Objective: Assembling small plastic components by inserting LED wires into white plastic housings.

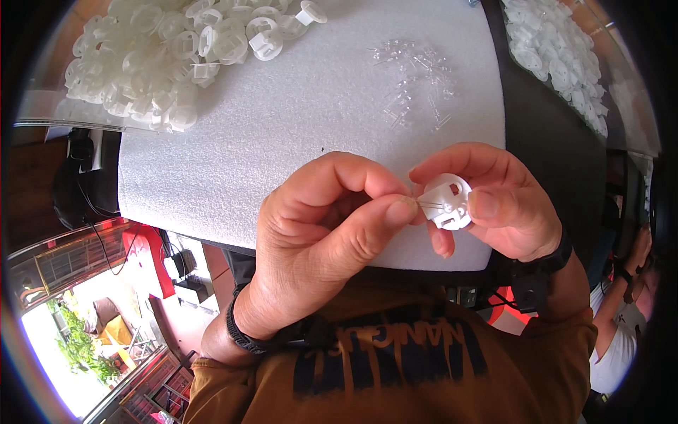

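Observation:
My right hand (505,201) grips a small white round plastic part (452,203) with cut-outs, between its thumb and fingers. The part is tilted so its open, slotted side shows. My left hand (332,219) is closed in a pinch just left of it, thumb against index finger. Thin wire leads (429,205) run from those fingertips toward the white part; their ends under the fingertips are hidden. Beyond the hands, several small clear LED-like pieces (417,78) with thin legs lie scattered on the white foam sheet (212,184).
A large heap of similar white plastic parts (141,63) sits at the far left in a clear-walled tray. Another pile of white parts (558,56) lies at the far right. Beyond the right edge a co-worker's arm (621,290) shows. A red object (150,258) stands lower left.

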Tool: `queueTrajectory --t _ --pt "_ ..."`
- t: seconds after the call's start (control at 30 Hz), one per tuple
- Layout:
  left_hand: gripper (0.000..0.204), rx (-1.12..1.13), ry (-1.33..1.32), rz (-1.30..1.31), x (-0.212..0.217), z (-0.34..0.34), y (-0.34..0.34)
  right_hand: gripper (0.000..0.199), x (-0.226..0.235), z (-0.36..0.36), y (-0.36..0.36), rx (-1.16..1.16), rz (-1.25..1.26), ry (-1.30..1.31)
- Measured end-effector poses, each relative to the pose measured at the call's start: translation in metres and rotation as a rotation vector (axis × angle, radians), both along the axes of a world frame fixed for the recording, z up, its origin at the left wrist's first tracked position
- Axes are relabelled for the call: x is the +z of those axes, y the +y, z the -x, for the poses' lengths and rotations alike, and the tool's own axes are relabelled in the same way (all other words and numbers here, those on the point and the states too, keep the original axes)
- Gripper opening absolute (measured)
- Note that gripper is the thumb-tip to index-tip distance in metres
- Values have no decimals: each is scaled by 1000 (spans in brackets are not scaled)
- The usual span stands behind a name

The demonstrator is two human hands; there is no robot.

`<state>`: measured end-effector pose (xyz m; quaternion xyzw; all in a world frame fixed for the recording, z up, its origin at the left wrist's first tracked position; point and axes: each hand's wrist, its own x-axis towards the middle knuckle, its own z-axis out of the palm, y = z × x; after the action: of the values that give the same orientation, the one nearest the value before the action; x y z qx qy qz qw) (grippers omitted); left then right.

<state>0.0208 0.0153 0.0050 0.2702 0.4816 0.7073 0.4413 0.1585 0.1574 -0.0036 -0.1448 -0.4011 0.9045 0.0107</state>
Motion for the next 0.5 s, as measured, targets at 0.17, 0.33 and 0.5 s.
queueTrajectory --t 0.17,0.33,0.5 --pt "14 -18 -20 -16 6 1 0 49 2 -1 0 -12 20 -5" --pt "12 -44 30 4 4 2 2 38 2 -1 1 24 87 35" --pt "11 -33 -11 5 2 1 1 38 3 -1 1 29 78 20"
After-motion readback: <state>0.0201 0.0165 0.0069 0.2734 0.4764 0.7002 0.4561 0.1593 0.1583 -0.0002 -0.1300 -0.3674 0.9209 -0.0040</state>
